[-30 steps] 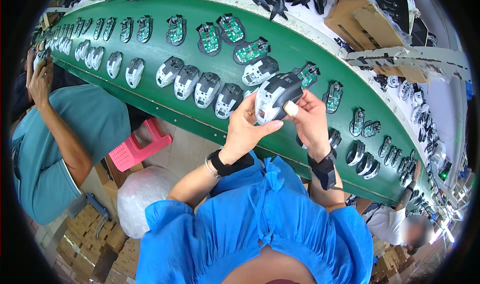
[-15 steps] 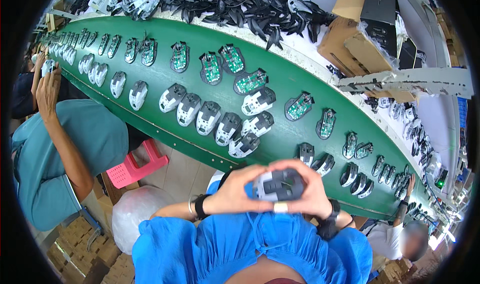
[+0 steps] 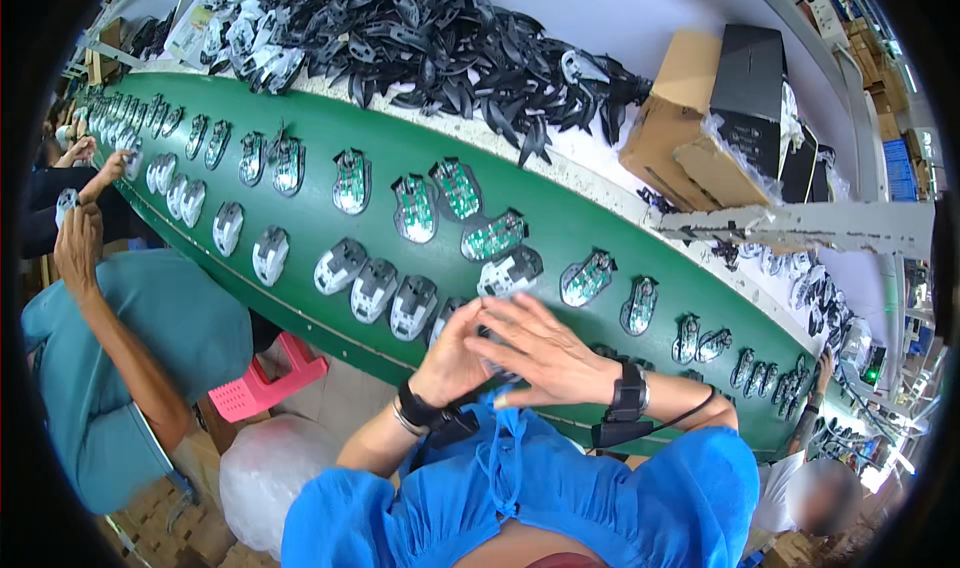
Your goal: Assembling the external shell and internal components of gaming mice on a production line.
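Left hand and right hand together at the near edge of the desk, right fingers stretched across the left's. Grip: cannot tell whether either is closed on anything; palms hidden, some blur. Between them a sliver of a grey mouse part, mostly covered; held or not, unclear. Black wristband on the right wrist.

Just beyond the fingertips: grey-and-white mouse shell on the green desk, beside a black base with green circuit board. Off left, a row of shells, nearest one partly behind the left hand. Farther back, heap of black curved parts on a white ledge; open carton to its right. Far left, co-worker in teal, pale shell raised in one hand.
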The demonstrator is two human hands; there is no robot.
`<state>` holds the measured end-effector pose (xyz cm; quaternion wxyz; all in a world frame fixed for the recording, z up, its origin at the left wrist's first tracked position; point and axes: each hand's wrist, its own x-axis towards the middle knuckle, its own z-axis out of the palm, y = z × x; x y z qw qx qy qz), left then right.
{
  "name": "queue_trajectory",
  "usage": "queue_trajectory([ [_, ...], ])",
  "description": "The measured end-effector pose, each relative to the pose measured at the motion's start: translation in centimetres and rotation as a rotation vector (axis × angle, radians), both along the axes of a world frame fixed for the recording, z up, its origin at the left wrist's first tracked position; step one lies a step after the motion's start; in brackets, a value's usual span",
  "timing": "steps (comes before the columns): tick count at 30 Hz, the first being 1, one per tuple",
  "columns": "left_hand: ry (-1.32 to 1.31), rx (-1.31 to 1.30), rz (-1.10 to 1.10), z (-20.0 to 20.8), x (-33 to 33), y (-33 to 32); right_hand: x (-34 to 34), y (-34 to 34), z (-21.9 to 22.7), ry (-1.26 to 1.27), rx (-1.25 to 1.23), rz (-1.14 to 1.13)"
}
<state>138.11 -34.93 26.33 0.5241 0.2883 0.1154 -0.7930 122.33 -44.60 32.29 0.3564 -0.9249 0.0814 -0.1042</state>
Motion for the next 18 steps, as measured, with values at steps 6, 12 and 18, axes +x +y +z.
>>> queue_trajectory([
  [6,-0.036,-0.070,0.052,-1.9,0.7,1.2,3.6,-22.6,-11.2,-0.086,0.300,-1.071],
  [12,-0.150,-0.025,-0.007,-2.7,1.2,1.3,7.4,-28.8,-17.8,-0.033,0.170,-1.044],
  [18,-0.275,-0.024,0.033,-3.2,2.3,0.9,3.9,-29.3,-14.7,0.068,-0.623,-1.283],
])
